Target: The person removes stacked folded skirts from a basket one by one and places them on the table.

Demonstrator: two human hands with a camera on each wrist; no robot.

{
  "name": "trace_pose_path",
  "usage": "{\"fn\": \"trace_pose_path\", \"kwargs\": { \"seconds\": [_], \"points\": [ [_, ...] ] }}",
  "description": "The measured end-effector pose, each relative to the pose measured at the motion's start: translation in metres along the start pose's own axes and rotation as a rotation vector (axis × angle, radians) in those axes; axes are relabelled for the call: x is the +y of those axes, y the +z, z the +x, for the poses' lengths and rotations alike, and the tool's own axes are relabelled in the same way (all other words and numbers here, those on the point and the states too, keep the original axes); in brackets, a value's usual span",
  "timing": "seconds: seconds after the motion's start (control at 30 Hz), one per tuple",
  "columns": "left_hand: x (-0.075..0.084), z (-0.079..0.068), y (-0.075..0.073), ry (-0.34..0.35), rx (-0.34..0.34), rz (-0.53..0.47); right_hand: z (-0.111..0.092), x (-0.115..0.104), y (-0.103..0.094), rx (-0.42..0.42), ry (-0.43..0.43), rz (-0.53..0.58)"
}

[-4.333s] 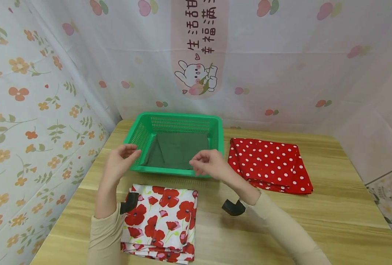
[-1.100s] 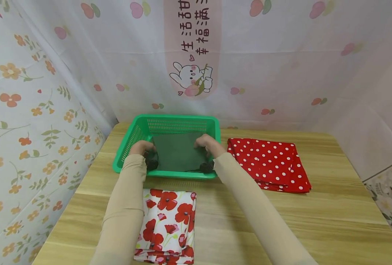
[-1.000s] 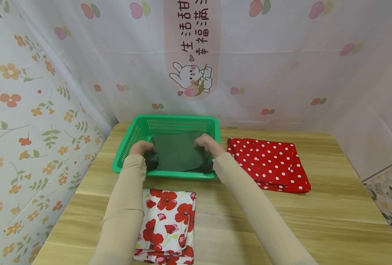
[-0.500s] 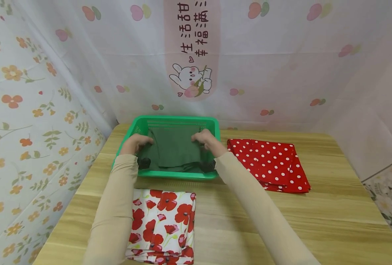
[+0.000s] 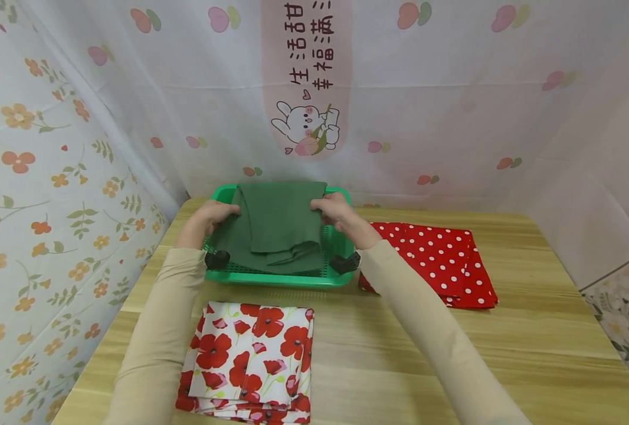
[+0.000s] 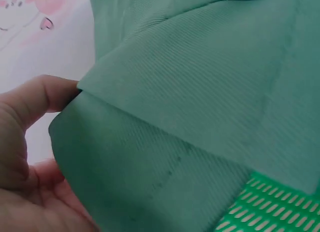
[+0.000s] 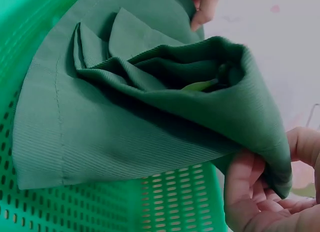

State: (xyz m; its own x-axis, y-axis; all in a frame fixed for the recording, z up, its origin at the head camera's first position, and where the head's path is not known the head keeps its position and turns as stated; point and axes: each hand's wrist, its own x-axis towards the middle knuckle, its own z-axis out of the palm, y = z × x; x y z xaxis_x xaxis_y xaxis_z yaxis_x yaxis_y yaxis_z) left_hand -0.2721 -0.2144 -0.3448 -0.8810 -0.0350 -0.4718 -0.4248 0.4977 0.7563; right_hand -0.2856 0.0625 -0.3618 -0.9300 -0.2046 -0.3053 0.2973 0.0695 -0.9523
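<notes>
A folded dark green cloth (image 5: pixel 282 218) is held up by both hands over the green plastic basket (image 5: pixel 272 280). My left hand (image 5: pixel 208 219) pinches its left edge between thumb and fingers. At the right edge my right hand (image 5: pixel 340 213) grips the folded layers. In the left wrist view, the cloth's ribbed weave (image 6: pixel 175 91) droops from the thumb, and the left hand's lower fingers (image 6: pixel 47 174) lie behind it. From the right wrist, the cloth (image 7: pixel 125 122) sags open in loose folds over the basket's slotted floor (image 7: pixel 170 197).
A folded white cloth with red poppies (image 5: pixel 261 354) lies in front of the basket. To the right is a folded red polka-dot cloth (image 5: pixel 436 260), partly behind the right forearm. The wooden table (image 5: pixel 426 354) meets a printed curtain (image 5: pixel 426 118) behind the basket.
Both hands have gone from above the basket down into it, taken hold of the green cloth and raised it. It now rises above the basket's back rim, its front folds sagging.
</notes>
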Motion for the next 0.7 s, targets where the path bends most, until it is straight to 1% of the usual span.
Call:
{"fn": "trace_pose_path", "kwargs": {
  "seconds": [0.1,0.2,0.3,0.4,0.53,0.7],
  "points": [
    [0.005,-0.005,0.0,0.023,0.027,-0.018,-0.004,-0.007,-0.006,-0.027,-0.008,0.054],
    [0.009,-0.009,0.001,0.03,0.028,-0.039,-0.01,-0.012,-0.013,-0.031,-0.003,0.059],
    [0.014,-0.014,0.003,0.03,0.0,-0.071,-0.015,-0.016,-0.023,-0.032,-0.004,0.063],
    [0.017,-0.02,0.006,0.044,-0.039,-0.1,-0.022,-0.017,-0.032,-0.052,-0.017,0.069],
    [0.02,-0.03,0.014,0.086,-0.085,-0.139,-0.034,-0.016,-0.045,-0.083,-0.038,0.078],
    [0.017,-0.042,0.025,0.127,-0.119,-0.2,-0.052,-0.012,-0.059,-0.109,-0.068,0.072]
  ]
}}
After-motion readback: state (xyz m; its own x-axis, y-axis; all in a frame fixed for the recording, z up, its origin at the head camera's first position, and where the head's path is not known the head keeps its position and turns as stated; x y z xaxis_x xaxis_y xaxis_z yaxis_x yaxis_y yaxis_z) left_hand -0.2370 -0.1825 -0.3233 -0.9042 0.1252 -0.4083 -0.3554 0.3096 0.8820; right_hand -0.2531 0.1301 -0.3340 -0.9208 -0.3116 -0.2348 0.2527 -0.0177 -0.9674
